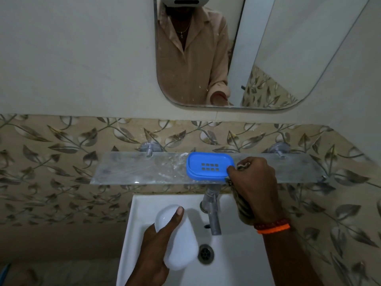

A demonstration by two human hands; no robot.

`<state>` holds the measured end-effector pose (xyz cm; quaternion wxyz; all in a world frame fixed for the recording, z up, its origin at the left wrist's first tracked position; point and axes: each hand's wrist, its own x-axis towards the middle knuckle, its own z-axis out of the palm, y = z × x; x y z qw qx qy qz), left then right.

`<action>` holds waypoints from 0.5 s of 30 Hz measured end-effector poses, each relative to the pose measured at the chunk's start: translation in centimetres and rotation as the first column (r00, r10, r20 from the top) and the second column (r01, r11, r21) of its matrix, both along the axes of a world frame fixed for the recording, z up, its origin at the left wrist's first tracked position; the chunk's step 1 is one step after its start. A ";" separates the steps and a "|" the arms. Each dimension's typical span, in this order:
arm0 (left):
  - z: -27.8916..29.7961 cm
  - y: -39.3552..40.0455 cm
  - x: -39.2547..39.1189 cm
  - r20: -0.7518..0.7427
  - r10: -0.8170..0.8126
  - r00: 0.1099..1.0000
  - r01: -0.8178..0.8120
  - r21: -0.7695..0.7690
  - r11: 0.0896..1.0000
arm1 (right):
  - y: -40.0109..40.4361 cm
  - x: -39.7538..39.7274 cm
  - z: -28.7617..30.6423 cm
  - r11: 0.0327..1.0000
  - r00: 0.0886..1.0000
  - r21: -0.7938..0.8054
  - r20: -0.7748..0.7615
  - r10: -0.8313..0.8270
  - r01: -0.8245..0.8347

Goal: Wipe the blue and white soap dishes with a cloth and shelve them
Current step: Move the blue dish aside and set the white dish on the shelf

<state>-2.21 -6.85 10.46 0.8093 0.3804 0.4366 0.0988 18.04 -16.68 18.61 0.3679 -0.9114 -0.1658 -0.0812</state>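
The blue soap dish [209,166] with a grid of drain holes rests on the glass shelf [140,169], right of its middle. My right hand [254,182] holds the dish's right end with the fingertips and also clutches a brownish cloth [242,205], which hangs down under the palm. My left hand [158,250] grips the white soap dish [181,242] over the sink, thumb lying along its top.
A white sink [237,263] with a metal tap [212,211] and drain [205,253] lies below the shelf. Two metal brackets [148,149] fix the shelf to the leaf-patterned tiles. A mirror [226,52] hangs above; it reflects a person in a beige shirt.
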 end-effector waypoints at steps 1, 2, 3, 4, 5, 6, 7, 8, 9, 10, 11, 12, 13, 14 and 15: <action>0.3 -0.1 0.0 0.030 0.005 1.000 -0.004 -0.042 0.999 | -0.1 -0.1 0.0 1.000 1.000 0.002 -0.001 0.000 0.000; 0.4 -0.2 0.0 0.050 0.008 0.999 -0.004 -0.086 0.996 | -0.3 -0.3 0.1 1.000 1.000 0.007 -0.002 -0.003 0.003; 0.6 -0.3 0.1 0.072 0.004 0.997 0.005 -0.120 0.993 | -0.4 -0.4 0.1 1.000 1.000 0.018 -0.007 -0.005 0.005; 0.9 -0.5 0.1 0.107 -0.003 0.994 0.019 -0.154 0.988 | -0.6 -0.5 0.1 1.000 1.000 0.029 -0.011 -0.008 0.008; 1.1 -0.6 0.2 0.140 0.001 0.990 0.027 -0.196 0.980 | -0.9 -0.6 0.1 0.999 1.000 0.035 -0.013 -0.010 0.010; 1.2 -0.6 0.2 0.174 0.016 0.985 0.029 -0.249 0.968 | -1.1 -0.6 0.1 0.999 1.000 0.044 -0.008 -0.009 0.009; 1.3 -0.7 0.2 0.220 0.033 0.975 0.037 -0.310 0.950 | -1.5 -0.7 0.0 0.998 1.000 0.060 -0.005 -0.006 0.006; 1.4 -0.7 0.2 0.280 0.051 0.959 0.058 -0.369 0.928 | -1.8 -0.7 -0.2 0.997 1.000 0.079 -0.002 -0.001 0.001; 1.6 -0.7 0.2 0.342 0.069 0.937 0.086 -0.418 0.904 | -2.2 -0.7 -0.3 0.994 1.000 0.107 -0.013 0.000 0.002; 1.8 -0.7 0.1 0.389 0.090 0.917 0.107 -0.457 0.883 | -2.5 -0.8 -0.5 0.988 0.999 0.154 -0.046 0.003 0.004; 2.0 -0.7 0.0 0.417 0.113 0.902 0.117 -0.487 0.866 | -2.9 -0.9 -0.6 0.973 0.994 0.229 -0.111 0.023 0.003; 2.1 -0.9 0.0 0.435 0.135 0.890 0.121 -0.511 0.851 | -3.2 -1.0 -0.6 0.943 0.981 0.333 -0.185 0.062 0.003; 2.3 -1.2 -0.1 0.447 0.153 0.881 0.124 -0.530 0.839 | -3.5 -1.1 -0.6 0.897 0.959 0.442 -0.263 0.106 0.022; 2.4 -1.5 -0.1 0.461 0.166 0.872 0.129 -0.543 0.829 | -3.9 -1.3 -0.7 0.838 0.927 0.543 -0.341 0.155 0.060; 2.5 -1.8 -0.2 0.470 0.176 0.865 0.131 -0.550 0.825 | -4.3 -1.7 -0.6 0.776 0.885 0.620 -0.418 0.207 0.111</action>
